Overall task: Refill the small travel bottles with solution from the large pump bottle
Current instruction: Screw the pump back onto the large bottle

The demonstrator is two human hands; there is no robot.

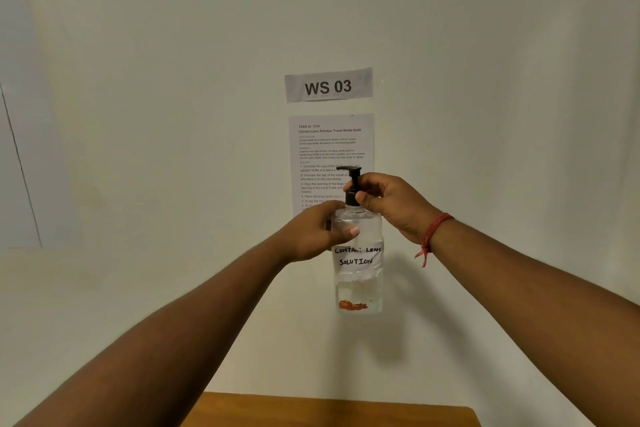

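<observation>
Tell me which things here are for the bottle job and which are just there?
For the job: pump bottle, held up by the left hand; black pump, gripped by the right hand; task sheet on the wall.

Just there: WS 03 sign, wooden table, red wrist thread.

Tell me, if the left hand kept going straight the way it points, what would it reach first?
It already grips the pump bottle. Past that, the left hand would probably meet the wall; depth is unclear.

Clear pump bottle [358, 274], black pump [352, 185], red wrist thread [431, 236], brown tabletop [329, 409]
</observation>
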